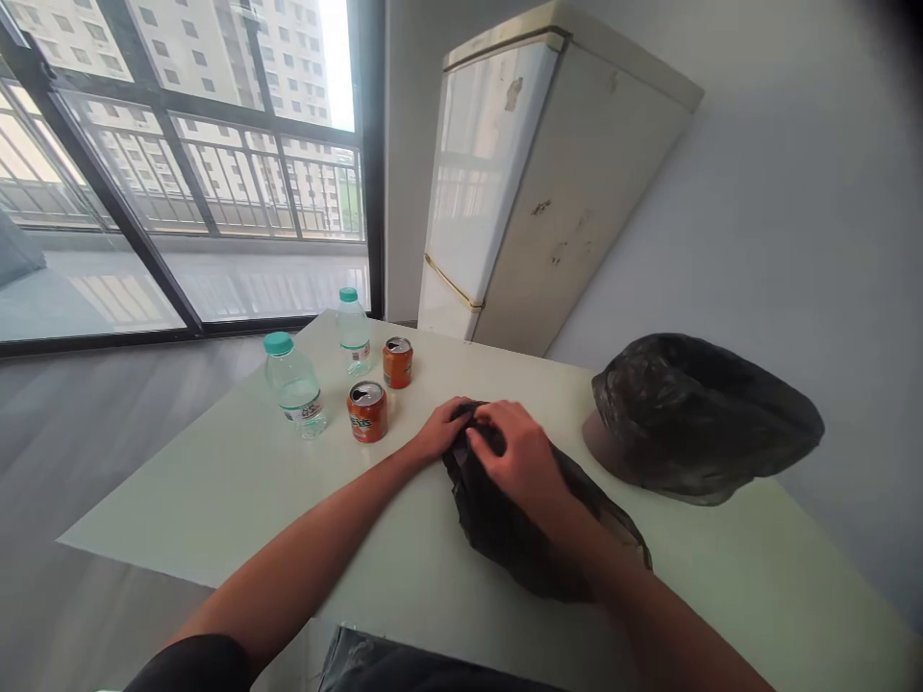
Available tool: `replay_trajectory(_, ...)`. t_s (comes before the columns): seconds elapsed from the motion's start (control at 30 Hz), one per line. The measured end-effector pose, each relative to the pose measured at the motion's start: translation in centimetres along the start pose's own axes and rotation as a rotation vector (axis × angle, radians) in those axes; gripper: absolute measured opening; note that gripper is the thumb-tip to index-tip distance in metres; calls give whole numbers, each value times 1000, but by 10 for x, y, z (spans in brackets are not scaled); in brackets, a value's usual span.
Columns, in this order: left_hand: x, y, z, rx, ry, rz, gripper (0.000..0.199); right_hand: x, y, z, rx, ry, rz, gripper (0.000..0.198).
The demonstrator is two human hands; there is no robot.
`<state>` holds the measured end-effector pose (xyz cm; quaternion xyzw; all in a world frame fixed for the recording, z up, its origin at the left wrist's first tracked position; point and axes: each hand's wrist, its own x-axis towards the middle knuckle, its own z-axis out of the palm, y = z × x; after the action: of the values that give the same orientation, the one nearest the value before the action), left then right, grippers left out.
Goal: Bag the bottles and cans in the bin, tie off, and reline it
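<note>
A black plastic bag (505,524) lies spread on the pale table in front of me. At its far end my left hand (441,429) grips the bag's edge, fingers closed on the plastic. My right hand (520,450) is over the same end, its thumb and fingers curled in a pinch on the bag close to the left hand. The right forearm hides part of the bag. Left of my hands stand two open orange cans, a nearer can (367,413) and a farther can (398,363).
Two clear bottles with teal caps, a nearer bottle (294,389) and a farther bottle (353,332), stand beside the cans. A bin lined with a black bag (692,423) is on the right of the table (173,500). Behind are a fridge (548,183) and glass doors.
</note>
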<state>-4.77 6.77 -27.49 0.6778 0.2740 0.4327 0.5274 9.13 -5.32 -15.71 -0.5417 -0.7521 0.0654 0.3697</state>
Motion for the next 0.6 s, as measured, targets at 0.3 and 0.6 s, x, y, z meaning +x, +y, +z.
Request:
replay_trajectory(0.3, -4, 18, -2, -202, -121, -13, 33, -16, 126, -58, 174, -222, 429, 25)
replay_trajectory(0.6, -13, 35, -8, -727, -159, -113, 37, -46, 153, -53, 781, -936, 239, 31)
